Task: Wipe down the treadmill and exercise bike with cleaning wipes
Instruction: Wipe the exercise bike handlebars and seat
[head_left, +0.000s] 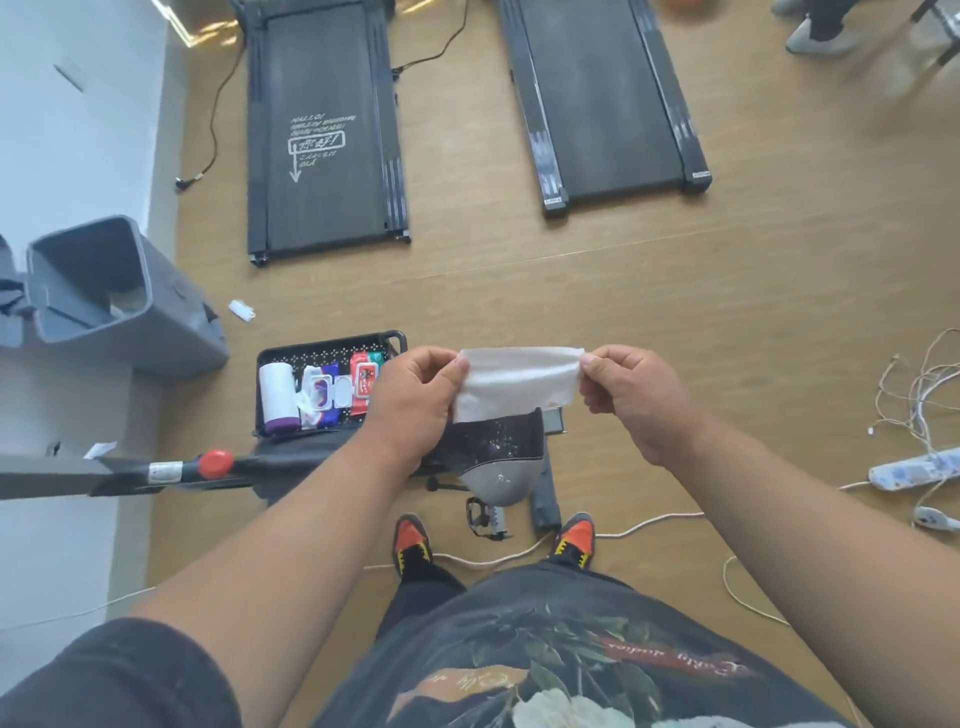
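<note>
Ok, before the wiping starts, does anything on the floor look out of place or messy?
Yes. A small white scrap lies loose on the floor beside the grey bin, not in it. Loose white cables tangle near the power strip. Both hands, left hand and right hand, pinch the wipe.

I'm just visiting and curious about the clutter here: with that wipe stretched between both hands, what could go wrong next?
1. A white cord runs across the floor right by the person's shoes; stepping toward the treadmill could catch a foot.
2. The wipe is pinched only at its top corners by the left hand and right hand, so a firm pull might tear it or slip a grip.
3. A power strip lies on the floor; a damp wipe should probably stay away from it.
</note>
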